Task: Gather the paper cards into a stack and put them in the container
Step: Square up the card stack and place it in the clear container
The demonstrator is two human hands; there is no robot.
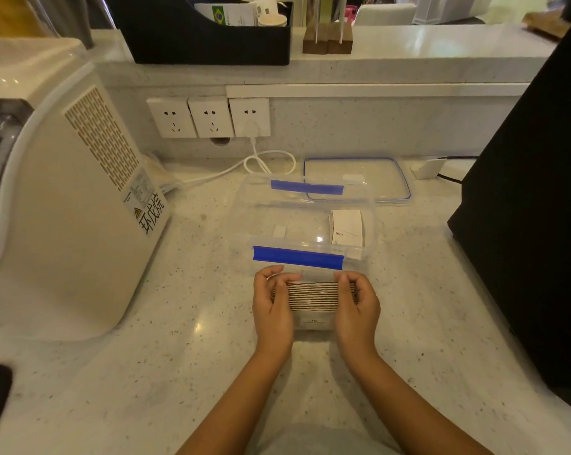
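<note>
Speckled white countertop [179,323]; clear container [371,224] with blue clips set centrally; its lid [405,178] laid just behind; cream appliance [64,208] at left; black box [523,224] at right.

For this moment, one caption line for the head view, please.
Both hands, left hand and right hand, square a stack of paper cards before the open clear container.

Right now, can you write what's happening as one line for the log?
phase: gathering | left hand + right hand: squeezing card stack | container: open, some cards inside | lid: behind container
</note>
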